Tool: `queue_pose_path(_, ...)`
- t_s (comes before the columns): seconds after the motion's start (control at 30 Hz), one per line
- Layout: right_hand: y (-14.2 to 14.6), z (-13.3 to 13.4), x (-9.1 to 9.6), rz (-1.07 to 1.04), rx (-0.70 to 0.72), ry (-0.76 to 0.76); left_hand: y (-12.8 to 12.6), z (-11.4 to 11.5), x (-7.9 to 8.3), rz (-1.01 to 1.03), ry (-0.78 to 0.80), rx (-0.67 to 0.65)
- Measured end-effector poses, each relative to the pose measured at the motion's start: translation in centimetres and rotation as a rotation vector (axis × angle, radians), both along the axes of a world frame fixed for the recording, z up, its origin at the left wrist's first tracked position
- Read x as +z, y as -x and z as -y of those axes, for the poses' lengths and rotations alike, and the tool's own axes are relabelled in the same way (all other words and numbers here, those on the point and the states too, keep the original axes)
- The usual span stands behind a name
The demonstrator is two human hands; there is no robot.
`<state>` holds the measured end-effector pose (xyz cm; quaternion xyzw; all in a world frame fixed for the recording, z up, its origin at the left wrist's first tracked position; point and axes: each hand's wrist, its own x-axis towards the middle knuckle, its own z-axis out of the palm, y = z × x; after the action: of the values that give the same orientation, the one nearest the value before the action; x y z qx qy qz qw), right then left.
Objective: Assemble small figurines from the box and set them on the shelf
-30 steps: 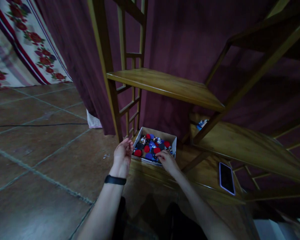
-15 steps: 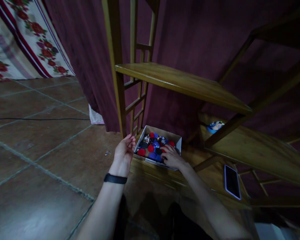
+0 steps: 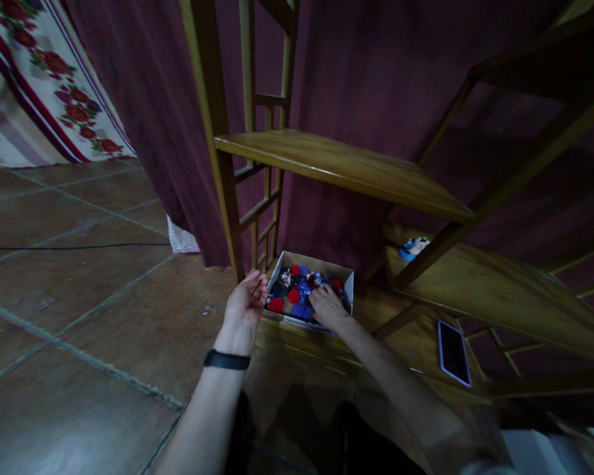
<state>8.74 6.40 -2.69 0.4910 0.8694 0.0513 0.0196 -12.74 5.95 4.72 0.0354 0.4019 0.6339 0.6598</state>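
Note:
A shallow cardboard box [image 3: 347, 280] holds several small items with red, blue and black round discs, among them a red disc [image 3: 294, 296] and a blue disc [image 3: 298, 310]. Some patterned pieces [image 3: 288, 277] that look like small figures lie near its back. My right hand [image 3: 328, 307] reaches into the right part of the box, fingers bent but apart over the pieces; its fingertips are partly hidden. Beside the box's left wall, my left hand [image 3: 247, 300] is palm up with its fingers curled together. Whatever lies in that curl, if anything, I cannot make out.
The box sits on the low board of a wooden shelf [image 3: 346, 165]. Rightward lies a phone [image 3: 454, 353] with a pale purple edge. A small blue-and-white item [image 3: 414, 248] rests on another board. Behind hangs a maroon curtain [image 3: 346, 79]; a cable [image 3: 79, 248] crosses the tiled floor.
My right hand has shifted slightly left within the box, its fingers lower among the pieces. My left hand stays by the box's left wall. The whole view has shifted a little.

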Motion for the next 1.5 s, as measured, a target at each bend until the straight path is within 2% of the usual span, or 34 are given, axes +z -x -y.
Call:
queue_pose_path(0.33, 0.8, -0.3, -0.7, 0.027, -0.252, 0.054, -0.1, 0.0, 0.0, 0.024, 0.02, -0.019)
queue_pose_path(0.43, 0.9, -0.2, -0.8, 0.012, -0.256, 0.032, 0.0, 0.0, 0.0, 0.025, 0.013, -0.032)
queue_pose_path(0.53, 0.5, 0.0, -0.5, -0.055, -0.297, 0.012, 0.2, 0.1, 0.0, 0.022, 0.001, -0.043)
queue_pose_path(0.7, -0.8, 0.5, -0.5, -0.241, -0.516, 0.045, -0.1, 0.0, -0.6, 0.01, -0.008, -0.07)
queue_pose_path(0.93, -2.1, 1.2, -2.2, -0.46, -0.429, 0.007, -2.4, 0.7, -1.6, -0.022, 0.052, -0.198)
queue_pose_path(1.1, -1.3, 1.1, -2.2, -0.357, -0.436, 0.046, -4.1, 1.5, -1.5, -0.031, 0.097, -0.277)
queue_pose_path(1.27, 0.8, 0.9, -1.2, -0.33, -0.41, 0.065, -4.3, 1.3, -1.6, -0.014, 0.089, -0.313)
queue_pose_path(1.37, 0.9, 1.3, -0.4, -0.453, -0.446, 0.01, -4.1, 1.2, -1.8, -0.08, 0.088, -0.307)
queue_pose_path(1.5, -0.5, 2.9, 0.3, -0.87, -0.632, -0.006, -4.7, 1.6, -1.6, -0.292, 0.058, -0.331)
